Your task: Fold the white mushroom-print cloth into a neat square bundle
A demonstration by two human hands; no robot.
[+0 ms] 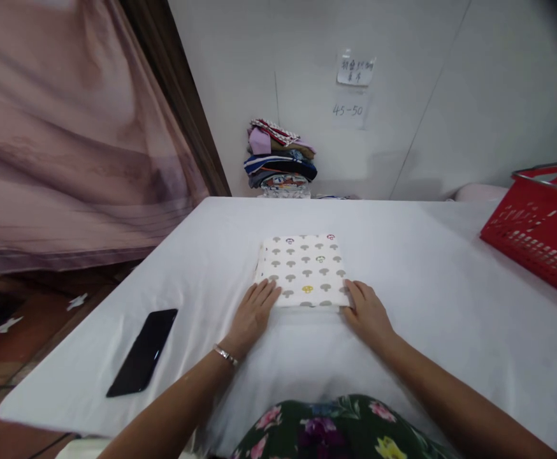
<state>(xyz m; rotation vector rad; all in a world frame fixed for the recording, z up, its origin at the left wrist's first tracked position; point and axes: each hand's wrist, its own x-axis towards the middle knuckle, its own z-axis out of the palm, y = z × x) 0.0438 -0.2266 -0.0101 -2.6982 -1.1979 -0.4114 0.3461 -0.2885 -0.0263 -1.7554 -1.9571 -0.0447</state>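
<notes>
A neatly folded white cloth printed with grey mushrooms, plus a few coloured ones, lies in the middle of the table. At its near left corner, my left hand rests flat with the fingers stretched out over the edge. My right hand is at the near right corner, its fingers on the right edge and its thumb by the front edge, so the corner sits between them. Layers of the fold show along the left side. A bracelet circles my left wrist.
A white-covered table carries a black phone on the left and a red plastic basket on the right. Behind the far edge stands a stack of folded cloths against the wall. A pinkish curtain hangs at the left.
</notes>
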